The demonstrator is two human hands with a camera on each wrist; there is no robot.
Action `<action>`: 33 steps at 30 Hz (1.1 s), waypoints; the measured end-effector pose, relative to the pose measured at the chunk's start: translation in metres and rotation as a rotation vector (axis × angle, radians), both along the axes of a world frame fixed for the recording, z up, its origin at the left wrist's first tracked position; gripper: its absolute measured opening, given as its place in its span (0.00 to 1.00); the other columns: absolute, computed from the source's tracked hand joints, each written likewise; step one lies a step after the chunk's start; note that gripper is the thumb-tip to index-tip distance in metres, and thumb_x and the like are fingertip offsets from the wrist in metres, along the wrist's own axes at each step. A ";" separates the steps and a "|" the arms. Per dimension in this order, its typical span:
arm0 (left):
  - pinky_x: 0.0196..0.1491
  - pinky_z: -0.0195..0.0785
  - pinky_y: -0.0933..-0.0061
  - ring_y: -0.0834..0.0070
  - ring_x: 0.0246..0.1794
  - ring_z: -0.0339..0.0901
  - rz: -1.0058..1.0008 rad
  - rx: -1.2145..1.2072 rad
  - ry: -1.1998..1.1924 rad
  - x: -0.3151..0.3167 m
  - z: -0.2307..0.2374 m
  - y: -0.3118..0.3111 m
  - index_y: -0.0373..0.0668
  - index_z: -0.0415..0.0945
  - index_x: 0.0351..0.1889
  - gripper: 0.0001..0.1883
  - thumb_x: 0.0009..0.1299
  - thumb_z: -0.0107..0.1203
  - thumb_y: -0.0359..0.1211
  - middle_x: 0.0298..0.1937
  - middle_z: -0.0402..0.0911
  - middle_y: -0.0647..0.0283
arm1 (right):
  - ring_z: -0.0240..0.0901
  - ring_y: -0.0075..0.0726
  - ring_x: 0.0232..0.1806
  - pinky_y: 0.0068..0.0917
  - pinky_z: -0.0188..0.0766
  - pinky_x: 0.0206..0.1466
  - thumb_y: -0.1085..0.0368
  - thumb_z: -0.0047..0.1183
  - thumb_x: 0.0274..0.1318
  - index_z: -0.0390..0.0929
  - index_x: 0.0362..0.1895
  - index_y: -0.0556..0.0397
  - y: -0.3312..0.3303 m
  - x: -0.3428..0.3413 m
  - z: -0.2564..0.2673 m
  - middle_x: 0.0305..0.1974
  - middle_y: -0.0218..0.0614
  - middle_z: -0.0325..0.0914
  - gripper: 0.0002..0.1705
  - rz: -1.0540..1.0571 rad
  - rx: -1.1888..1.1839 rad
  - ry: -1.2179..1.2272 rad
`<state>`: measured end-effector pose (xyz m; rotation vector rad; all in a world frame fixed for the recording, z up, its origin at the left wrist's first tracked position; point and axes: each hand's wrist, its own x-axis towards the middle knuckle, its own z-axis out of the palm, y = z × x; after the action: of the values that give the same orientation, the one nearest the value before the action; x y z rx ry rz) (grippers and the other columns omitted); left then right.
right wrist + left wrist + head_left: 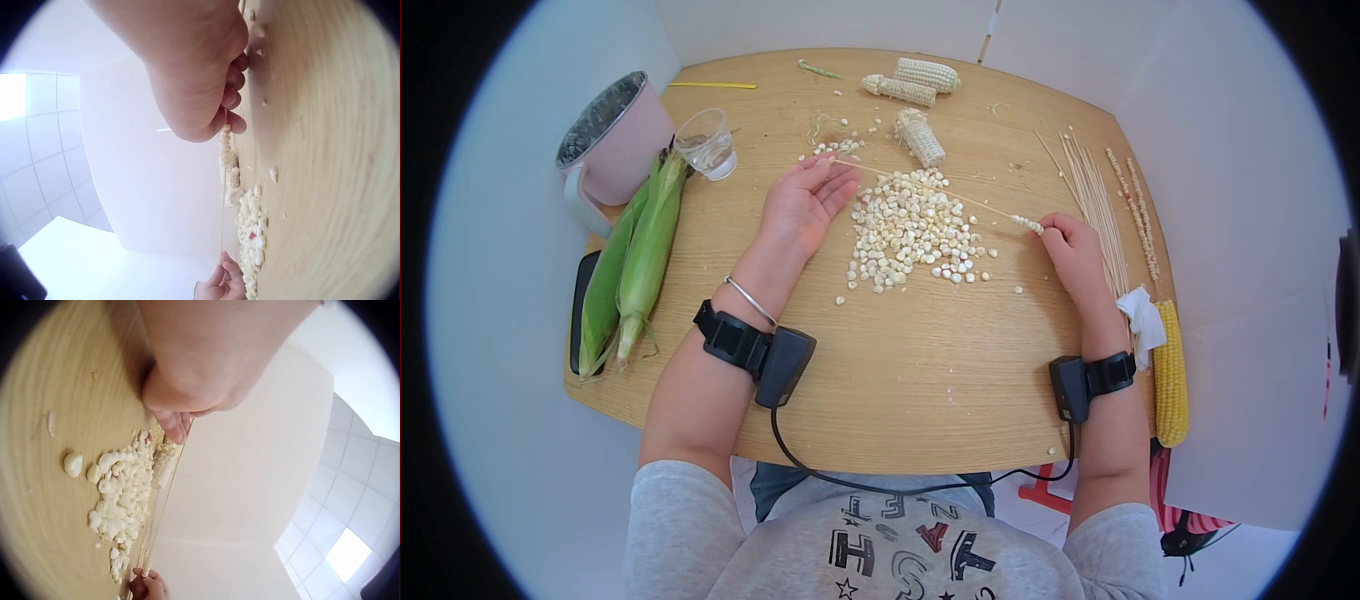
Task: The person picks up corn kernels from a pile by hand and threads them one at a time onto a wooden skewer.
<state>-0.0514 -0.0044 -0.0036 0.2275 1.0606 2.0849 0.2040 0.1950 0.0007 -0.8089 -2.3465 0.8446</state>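
A thin wooden skewer (980,204) stretches between the two hands above a pile of pale corn kernels (910,230). The left hand (808,205) pinches one end between thumb and forefinger, its other fingers loosely spread. At the opposite end, the right hand (1074,258) pinches the skewer beside a short row of threaded kernels (1027,223), its remaining fingers curled in. The right wrist view shows the threaded kernels (225,150) right at the thumb and fingertip. In the left wrist view, the skewer (164,509) runs from the fingertips toward the right hand (150,587).
Partly stripped cobs (920,138) lie behind the pile. Left are husked corn ears (645,250), a pink pot (625,140) and a plastic cup (710,150). To the right lie bare skewers (1095,190), kernel-threaded skewers (1142,215), a tissue (1140,320) and a yellow cob (1169,380).
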 end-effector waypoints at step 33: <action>0.33 0.70 0.81 0.78 0.28 0.75 -0.409 -0.127 0.356 0.055 0.021 0.005 0.33 0.71 0.42 0.12 0.63 0.52 0.28 0.32 0.77 0.59 | 0.61 0.21 0.23 0.20 0.59 0.27 0.67 0.43 0.53 0.74 0.34 0.59 -0.043 -0.015 0.016 0.20 0.31 0.68 0.10 0.292 -0.189 0.042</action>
<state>0.0032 0.0004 0.0173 0.7100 1.2292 1.6367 0.1892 0.1520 0.0163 -0.5195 -2.4079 1.2070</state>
